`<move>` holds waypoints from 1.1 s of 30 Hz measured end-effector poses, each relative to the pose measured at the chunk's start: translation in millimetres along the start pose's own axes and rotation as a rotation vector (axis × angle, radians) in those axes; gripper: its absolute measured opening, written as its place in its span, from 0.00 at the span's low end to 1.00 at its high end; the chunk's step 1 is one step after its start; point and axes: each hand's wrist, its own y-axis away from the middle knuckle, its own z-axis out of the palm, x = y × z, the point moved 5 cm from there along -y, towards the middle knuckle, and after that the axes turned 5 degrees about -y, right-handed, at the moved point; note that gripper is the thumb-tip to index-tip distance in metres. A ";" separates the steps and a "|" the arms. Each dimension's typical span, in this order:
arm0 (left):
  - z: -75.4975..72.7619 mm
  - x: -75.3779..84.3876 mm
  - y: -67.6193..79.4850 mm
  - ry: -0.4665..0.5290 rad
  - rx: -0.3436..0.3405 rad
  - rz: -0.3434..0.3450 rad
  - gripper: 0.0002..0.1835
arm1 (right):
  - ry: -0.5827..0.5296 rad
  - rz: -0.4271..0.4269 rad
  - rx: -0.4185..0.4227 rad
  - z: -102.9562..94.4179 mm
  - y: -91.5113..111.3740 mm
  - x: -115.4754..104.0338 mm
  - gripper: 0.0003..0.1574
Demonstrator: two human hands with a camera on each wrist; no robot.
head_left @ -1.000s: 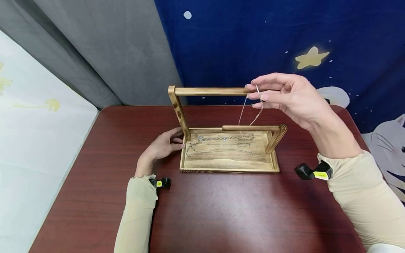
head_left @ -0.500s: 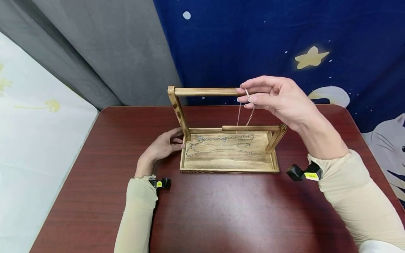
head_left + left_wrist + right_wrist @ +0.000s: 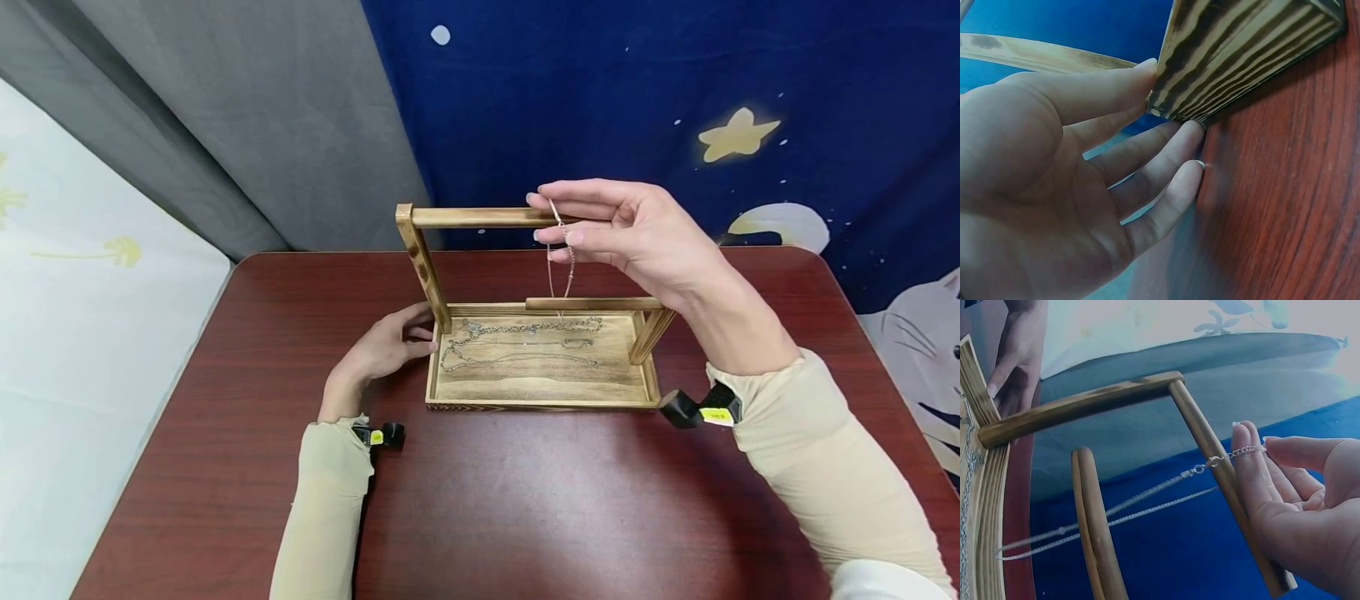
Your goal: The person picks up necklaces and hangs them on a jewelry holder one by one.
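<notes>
My right hand [image 3: 630, 237] pinches the extender end of a thin silver necklace [image 3: 1147, 497] between thumb and fingers, up at the stand's upper bar [image 3: 480, 218]. The chain is looped over that bar and dangles behind the lower bar [image 3: 592, 303], its bottom near the tray. At the stand's left end, my left hand [image 3: 382, 343] touches the wall of the wooden tray [image 3: 547, 406], thumb at the rim and relaxed fingers beside it; in the left wrist view the thumb meets the wood-grained wall [image 3: 1235, 56]. Several silver necklaces [image 3: 525, 360] lie stretched out in the tray.
Left and right uprights [image 3: 425, 271] carry the two bars at different heights, each bar with a free end. The stand sits toward the back of a dark red wooden table [image 3: 525, 500]. Behind it hang a grey curtain [image 3: 292, 125] and a blue starry curtain [image 3: 570, 100].
My right hand has moved left along the upper bar, carrying the necklace toward the bar's middle. The left hand and the stand have stayed in place.
</notes>
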 end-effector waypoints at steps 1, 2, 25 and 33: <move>-0.1 0.0 -0.1 0.002 -0.001 -0.001 0.37 | -0.002 0.000 0.000 1.7 -1.1 0.3 0.28; -0.2 0.3 -0.2 0.005 -0.001 -0.003 0.37 | 0.002 -0.004 -0.002 3.4 -2.2 0.5 0.27; -1.9 -5.9 -0.5 0.000 -0.009 -0.034 0.38 | 0.003 -0.012 -0.043 33.2 -25.8 11.0 0.27; -0.2 -2.9 -1.2 0.008 -0.010 -0.024 0.37 | 0.007 -0.007 -0.063 41.4 -29.8 13.6 0.28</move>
